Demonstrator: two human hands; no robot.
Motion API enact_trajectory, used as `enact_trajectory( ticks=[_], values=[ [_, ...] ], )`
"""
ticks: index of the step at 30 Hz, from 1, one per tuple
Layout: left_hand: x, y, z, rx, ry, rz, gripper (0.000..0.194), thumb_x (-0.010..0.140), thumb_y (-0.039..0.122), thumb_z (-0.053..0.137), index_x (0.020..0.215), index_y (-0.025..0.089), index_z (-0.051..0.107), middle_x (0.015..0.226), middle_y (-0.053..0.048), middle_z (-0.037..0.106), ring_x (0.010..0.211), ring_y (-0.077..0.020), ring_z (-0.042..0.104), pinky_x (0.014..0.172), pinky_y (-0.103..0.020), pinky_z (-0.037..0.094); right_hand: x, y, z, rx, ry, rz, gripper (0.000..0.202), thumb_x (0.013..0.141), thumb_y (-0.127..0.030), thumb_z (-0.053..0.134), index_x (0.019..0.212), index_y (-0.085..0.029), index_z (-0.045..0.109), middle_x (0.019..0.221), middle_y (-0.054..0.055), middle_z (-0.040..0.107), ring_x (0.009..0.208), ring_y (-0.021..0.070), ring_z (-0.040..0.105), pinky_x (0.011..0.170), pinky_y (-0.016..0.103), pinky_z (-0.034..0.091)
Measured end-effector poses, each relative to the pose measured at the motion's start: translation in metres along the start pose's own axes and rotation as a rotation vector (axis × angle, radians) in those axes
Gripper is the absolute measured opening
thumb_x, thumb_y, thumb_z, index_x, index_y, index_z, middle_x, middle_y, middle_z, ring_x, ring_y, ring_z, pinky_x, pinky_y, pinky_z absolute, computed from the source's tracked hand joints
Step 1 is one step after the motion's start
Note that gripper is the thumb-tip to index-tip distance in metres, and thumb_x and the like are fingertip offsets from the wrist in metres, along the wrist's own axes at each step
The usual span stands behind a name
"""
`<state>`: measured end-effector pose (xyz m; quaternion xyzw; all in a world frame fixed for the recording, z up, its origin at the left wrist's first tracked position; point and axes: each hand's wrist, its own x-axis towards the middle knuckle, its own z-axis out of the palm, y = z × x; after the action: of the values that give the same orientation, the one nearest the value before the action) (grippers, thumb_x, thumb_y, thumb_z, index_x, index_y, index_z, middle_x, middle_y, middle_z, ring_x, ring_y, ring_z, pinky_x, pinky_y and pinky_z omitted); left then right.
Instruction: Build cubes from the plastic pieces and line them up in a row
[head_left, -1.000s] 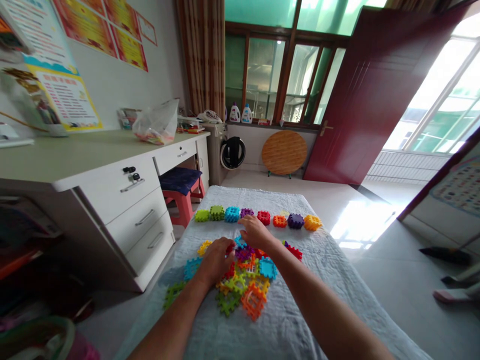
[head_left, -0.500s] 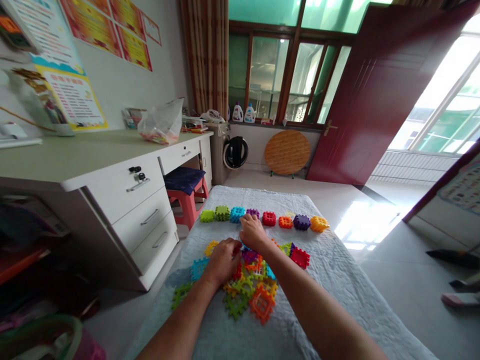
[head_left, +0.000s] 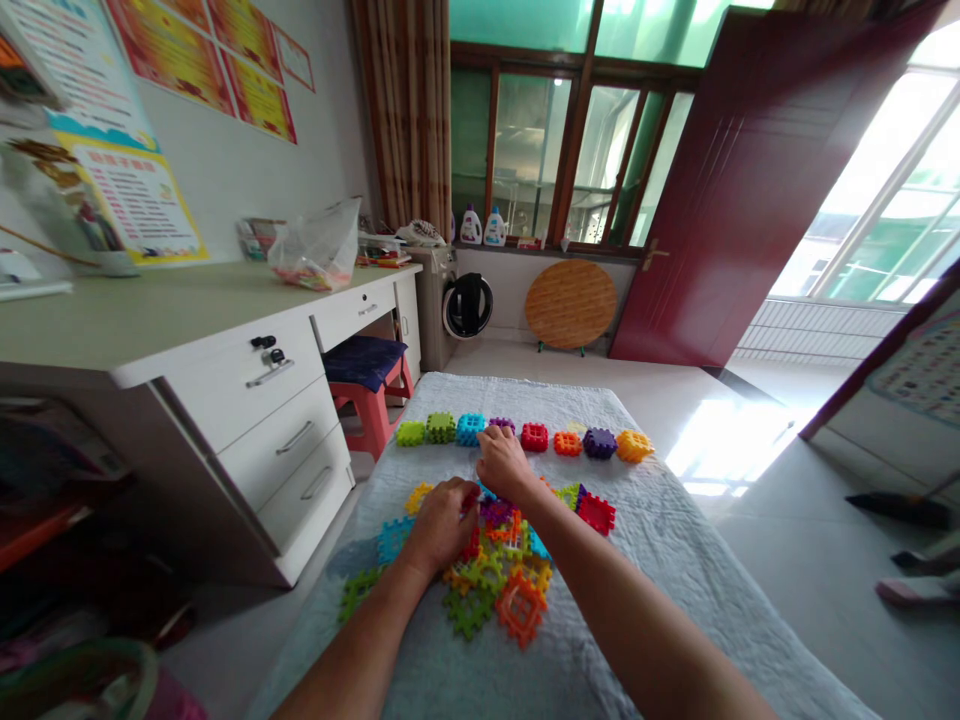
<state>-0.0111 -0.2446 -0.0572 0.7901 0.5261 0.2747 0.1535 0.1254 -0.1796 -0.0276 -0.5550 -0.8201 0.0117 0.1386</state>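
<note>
My left hand (head_left: 442, 522) is low over a loose pile of notched plastic building tiles, its fingers curled round a red tile (head_left: 471, 496) that shows only in part. Just beyond it, my right hand (head_left: 501, 460) has its fingers closed and bent down; whatever is in them is hidden. Its knuckles overlap a purple block (head_left: 502, 425) in the row behind. In the pile lie an orange tile (head_left: 522, 608), a green tile (head_left: 471, 610) and a blue tile (head_left: 394, 540). Off to the right is a red tile (head_left: 597, 514).
Along the far part of the cloth-covered table (head_left: 630, 600) stand several blocks, among them a light green block (head_left: 411, 433), a blue block (head_left: 471, 429), a red block (head_left: 535, 437) and a yellow block (head_left: 634, 446). A white desk (head_left: 262, 430) and a pink stool (head_left: 369, 415) are at the left.
The whole view has shifted slightly, with the scene a little further left. Both hands keep nearly the same place and grip over the tiles.
</note>
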Motion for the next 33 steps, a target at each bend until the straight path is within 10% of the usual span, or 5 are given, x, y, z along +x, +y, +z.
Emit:
enact_trajectory(
  ticks=[26,33],
  values=[
    [0.000,0.000,-0.001,-0.006,-0.006,-0.004,0.020,0.079,0.017,0.051,0.093,0.018,0.065,0.088,-0.006,0.065,0.086,-0.0194,0.059,0.080,-0.030,0.042,0.001,0.001,0.001,0.032,0.039,-0.006,0.027,0.075,-0.016,0.050,0.100,-0.016,0.060,0.108,0.011,0.058,0.100,0.0233,0.046,0.089,0.034,0.034],
    [-0.002,0.000,0.000,-0.005,0.010,0.023,0.020,0.079,0.017,0.052,0.094,0.018,0.064,0.091,-0.006,0.065,0.087,-0.0195,0.058,0.082,-0.031,0.043,-0.028,0.035,-0.021,0.111,0.123,-0.009,0.039,0.075,-0.015,0.051,0.113,-0.015,0.059,0.116,0.011,0.059,0.106,0.0237,0.049,0.092,0.034,0.036]
  ],
)
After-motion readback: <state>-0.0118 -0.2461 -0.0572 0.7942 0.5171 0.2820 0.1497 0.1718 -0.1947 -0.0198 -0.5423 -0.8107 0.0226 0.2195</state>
